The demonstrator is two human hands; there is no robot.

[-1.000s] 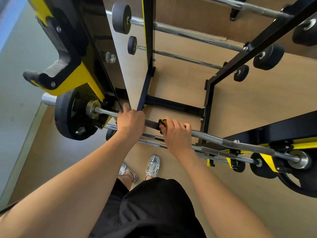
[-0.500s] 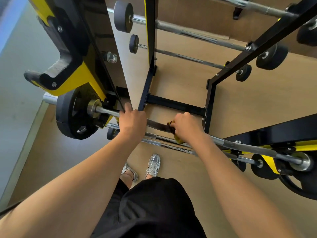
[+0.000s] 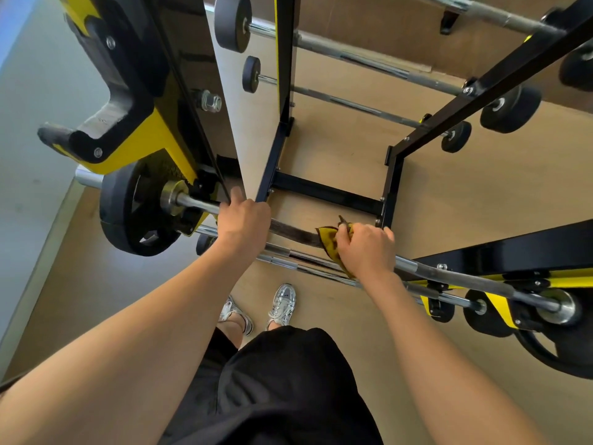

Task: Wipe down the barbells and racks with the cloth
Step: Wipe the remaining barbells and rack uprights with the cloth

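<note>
You are looking straight down over the top barbell (image 3: 455, 276), which is running from lower right to upper left across the view, seated in the yellow-and-black rack (image 3: 150, 136). Your left hand (image 3: 245, 220) is wrapping its fingers fully around the bar just inside the rack upright, near the black weight plate (image 3: 128, 210) at the left end. Your right hand (image 3: 364, 248) is sitting further along the same bar, fingers curled down and closed on the cloth (image 3: 330, 240). The cloth is yellow with dark smudges, bunched between your palm and the bar; a corner is sticking up past your knuckles and another is hanging below the bar. The stretch of bar between your two hands is looking darker than the chrome to the right of your right hand.

Two thinner bars (image 3: 298, 261) are lying on lower pegs just beneath the one you are gripping, partly hidden by your wrists. Further out, a black storage frame (image 3: 324, 191) is holding more barbells (image 3: 369, 61) with small black end plates. The right end of the top bar is ending in a chrome sleeve (image 3: 560, 308) beside another dark plate. Your silver shoes (image 3: 282, 305) are standing on the tan wooden floor (image 3: 465, 194), directly below the bars.
</note>
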